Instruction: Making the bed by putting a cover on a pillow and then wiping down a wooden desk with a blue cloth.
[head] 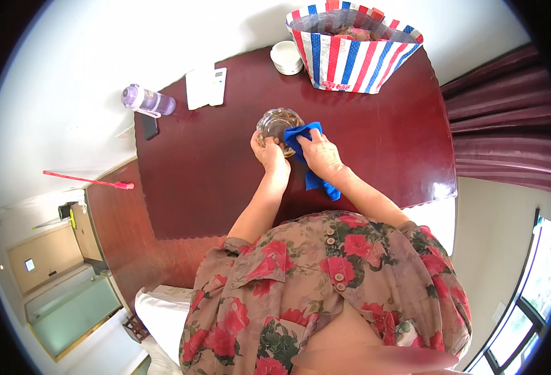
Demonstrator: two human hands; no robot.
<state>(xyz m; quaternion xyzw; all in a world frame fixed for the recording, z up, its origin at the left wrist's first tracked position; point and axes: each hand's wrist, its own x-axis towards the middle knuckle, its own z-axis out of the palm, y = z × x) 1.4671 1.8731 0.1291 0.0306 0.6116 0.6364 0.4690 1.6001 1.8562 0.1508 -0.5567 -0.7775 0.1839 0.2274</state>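
Note:
My left hand (271,153) grips the near left edge of a clear, scalloped glass bowl (279,121), possibly an ashtray, held over the dark red table. A blue cloth (309,130) is bunched in my right hand (321,151), pressed against the bowl's right side. The cloth's loose end hangs below my right wrist, near the table's front. My fingers and the cloth hide part of the bowl's near right rim.
On the dark red tabletop (200,173) stand a striped woven bag (350,61) with things inside and stacked white dishes (286,58). White papers or cards (206,88), a purple water bottle (151,101) and a phone (150,127) lie at the left. A purple curtain (505,122) hangs at the right.

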